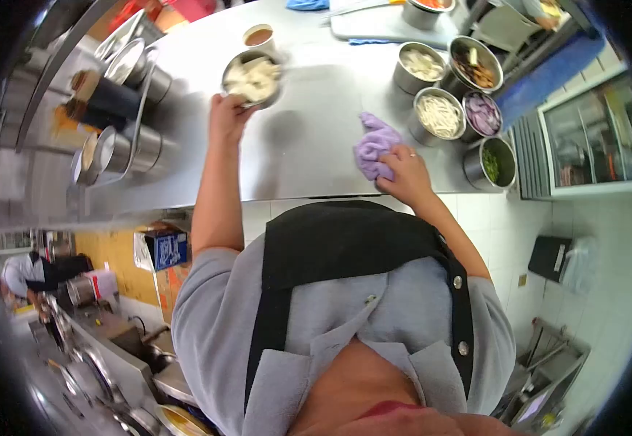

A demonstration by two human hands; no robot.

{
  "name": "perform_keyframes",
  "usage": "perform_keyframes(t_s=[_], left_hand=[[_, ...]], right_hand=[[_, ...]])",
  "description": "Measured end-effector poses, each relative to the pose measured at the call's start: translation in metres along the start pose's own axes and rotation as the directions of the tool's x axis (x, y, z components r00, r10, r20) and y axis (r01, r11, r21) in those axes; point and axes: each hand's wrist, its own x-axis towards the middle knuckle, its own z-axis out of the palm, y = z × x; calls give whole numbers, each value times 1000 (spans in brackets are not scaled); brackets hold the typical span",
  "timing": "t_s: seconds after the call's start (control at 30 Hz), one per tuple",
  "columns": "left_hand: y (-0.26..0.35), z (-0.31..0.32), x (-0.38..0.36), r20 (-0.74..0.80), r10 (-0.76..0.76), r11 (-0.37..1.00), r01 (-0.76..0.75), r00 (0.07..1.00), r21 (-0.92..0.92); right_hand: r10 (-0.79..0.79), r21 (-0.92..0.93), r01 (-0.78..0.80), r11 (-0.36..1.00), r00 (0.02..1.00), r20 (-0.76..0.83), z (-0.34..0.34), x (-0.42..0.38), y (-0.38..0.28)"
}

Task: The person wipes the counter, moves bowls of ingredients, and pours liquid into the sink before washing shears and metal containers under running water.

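Note:
My left hand (230,118) is closed on the near rim of a round metal container (273,96), which holds pale, chunky pieces of food (252,78). Just beyond it stands a small cup of reddish-brown sauce (259,35). On the right, my right hand (407,176) grips a crumpled purple cloth (376,149) against the steel table (316,138). Several metal pots are close to that hand: one with white strips (439,115), one with pale slices (422,65), one with chopped purple onion (482,114) and one with green herbs (490,165).
Another metal pot (476,64) holds brown pieces at the far right. A white cutting board (396,25) lies at the back. On the left, a wire rack (140,109) holds metal containers and dark bottles. A co-worker (25,272) stands in the lower left background.

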Motion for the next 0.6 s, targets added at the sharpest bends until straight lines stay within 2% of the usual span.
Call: perform_keyframes(t_s=[0.23, 0.33, 0.43, 0.47, 0.6], left_hand=[[-27, 74, -54, 256, -212, 977, 198, 943, 81], [-38, 95, -78, 337, -350, 936, 309, 874, 170], [-58, 110, -98, 414, -456, 887, 365, 788, 284], [-66, 117, -108, 414, -467, 880, 363, 782, 306], [-87, 141, -135, 482, -572, 819, 421, 664, 390]], right_hand=[[91, -79, -86, 993, 995, 52, -24, -34, 30], [229, -151, -218, 964, 972, 53, -38, -62, 41], [485, -180, -462, 868, 867, 116, -62, -88, 37], [546, -186, -518, 835, 824, 154, -67, -100, 37], [727, -206, -706, 677, 601, 331, -80, -150, 47]])
